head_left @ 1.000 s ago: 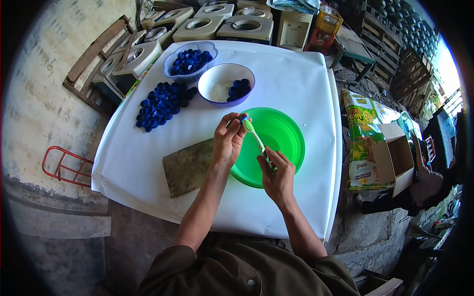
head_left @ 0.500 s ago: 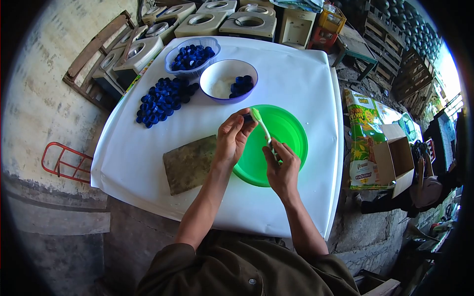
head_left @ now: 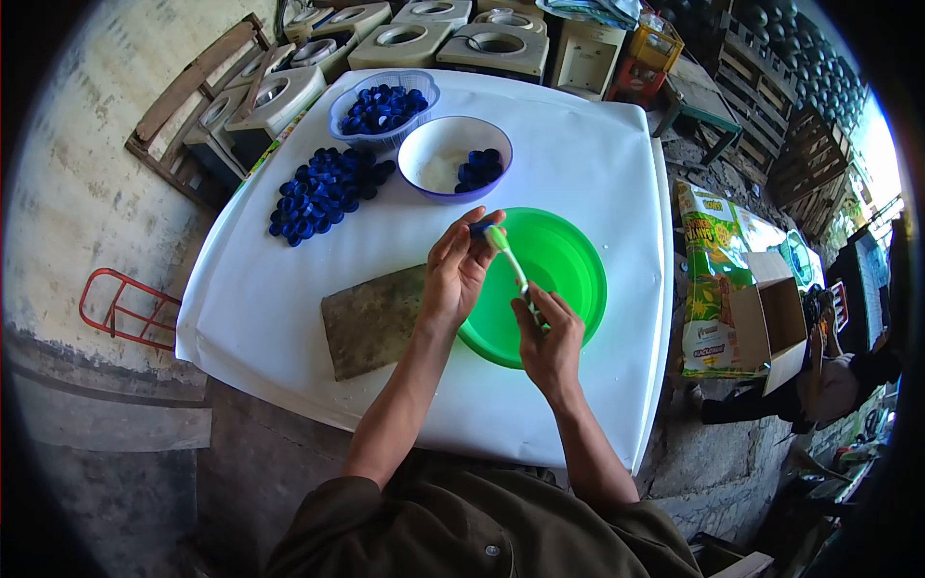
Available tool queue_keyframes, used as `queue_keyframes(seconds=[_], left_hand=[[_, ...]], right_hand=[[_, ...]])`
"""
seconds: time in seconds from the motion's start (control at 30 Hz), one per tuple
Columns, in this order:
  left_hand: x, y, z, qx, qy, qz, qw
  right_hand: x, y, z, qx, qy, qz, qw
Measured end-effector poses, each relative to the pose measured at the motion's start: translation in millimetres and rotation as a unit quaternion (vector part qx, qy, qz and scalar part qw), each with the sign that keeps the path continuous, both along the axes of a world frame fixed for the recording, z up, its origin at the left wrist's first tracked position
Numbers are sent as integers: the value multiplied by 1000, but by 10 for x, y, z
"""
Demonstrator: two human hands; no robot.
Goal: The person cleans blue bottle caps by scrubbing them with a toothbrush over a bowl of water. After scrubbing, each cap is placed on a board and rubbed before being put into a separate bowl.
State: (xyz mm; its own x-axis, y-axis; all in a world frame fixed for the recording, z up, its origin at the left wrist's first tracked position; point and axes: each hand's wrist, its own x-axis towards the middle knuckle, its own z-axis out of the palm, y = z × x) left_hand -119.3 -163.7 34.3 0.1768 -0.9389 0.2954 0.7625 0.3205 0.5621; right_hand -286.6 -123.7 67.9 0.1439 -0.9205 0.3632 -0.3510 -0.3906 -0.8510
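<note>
My left hand (head_left: 457, 274) pinches a dark blue bottle cap (head_left: 479, 230) over the left side of a green basin (head_left: 568, 332). A toothbrush (head_left: 513, 262) with a white handle and green head is gripped in my right hand (head_left: 551, 337); its head is against the cap. Beyond the hands, a white bowl with a purple outside (head_left: 424, 144) holds several blue caps (head_left: 479, 170) and a whitish substance. Left of it, more blue caps (head_left: 318, 196) lie heaped on the table. A pale blue basket (head_left: 344, 132) behind them is filled with caps too.
A flat, stained slab (head_left: 374, 323) lies left of the basin on the white-covered table (head_left: 260, 318). Old machine casings (head_left: 400, 43) stand behind. On the right are a cardboard box (head_left: 769, 318), printed sacks (head_left: 708, 279) and another person (head_left: 829, 385). A red metal frame (head_left: 130, 308) stands at left.
The toothbrush head has shifted slightly down onto the cap's side, and the cap is turned a little in my left hand. The view has shifted slightly.
</note>
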Motion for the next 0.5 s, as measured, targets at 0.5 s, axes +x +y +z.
queue_keyframes(seconds=[0.5], left_hand=[[-64,-13,16,-24,13,-50,998]], right_hand=[[52,-20,109,4,3,-6,1000]])
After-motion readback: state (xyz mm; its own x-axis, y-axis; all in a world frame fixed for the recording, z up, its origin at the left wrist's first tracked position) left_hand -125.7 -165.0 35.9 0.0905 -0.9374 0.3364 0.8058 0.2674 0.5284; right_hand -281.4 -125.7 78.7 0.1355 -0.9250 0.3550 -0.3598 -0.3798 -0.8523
